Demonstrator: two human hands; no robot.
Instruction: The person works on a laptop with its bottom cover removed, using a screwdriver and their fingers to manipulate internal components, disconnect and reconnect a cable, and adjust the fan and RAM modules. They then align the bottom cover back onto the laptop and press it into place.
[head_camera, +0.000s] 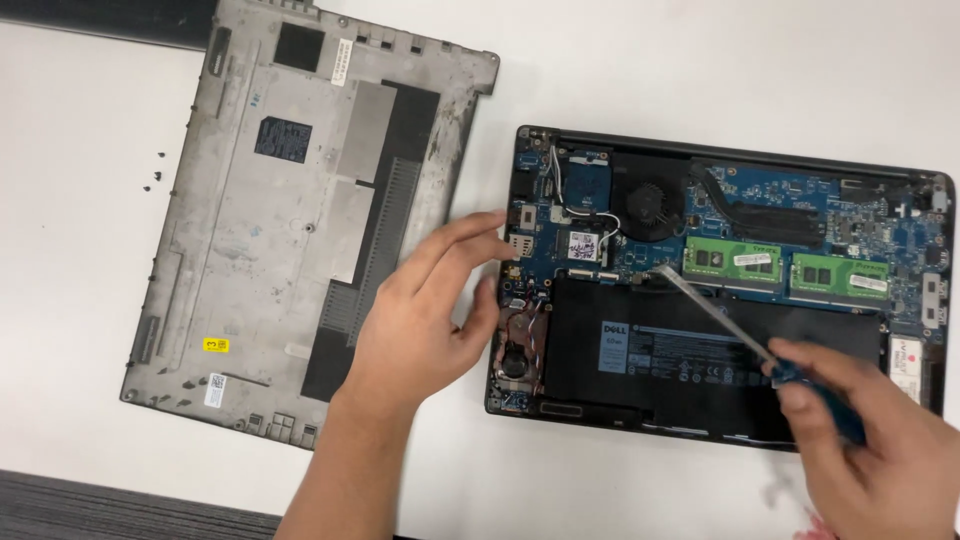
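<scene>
Your right hand (880, 450) has its fingers curled tight round the dark blue handle of a screwdriver (735, 325); grip closed, thumb over the top. The handle looks smooth and slightly blurred. The bare metal shaft runs up and to the left as a thin, bright, straight rod, tilted low over the work. Its tip sits at the upper edge of the battery (700, 360), by a small connector on the blue board; whether it touches, you cannot tell.

Your left hand (430, 320) holds nothing. Fingers are loosely spread and half extended, index and middle reaching to the left rim of the opened laptop (720, 290), thumb near its lower left corner by a round coin-shaped part wrapped in fine red and black wires. Contact with the rim looks likely but is not certain.

Laptop base: dark plastic frame, blue circuit board, matt black flat rectangular battery with a white label, a round black fan (652, 207) with radial blades, a dark heat pipe beside it, two green memory sticks (785, 268) side by side.

Left of it, apart, lies the removed bottom cover (300, 220): dull grey metal, scuffed, inner face up, with black foil patches and slotted vent strips. A few tiny dark screws (155, 172) lie further left on the white table (700, 60), smooth and plain.
</scene>
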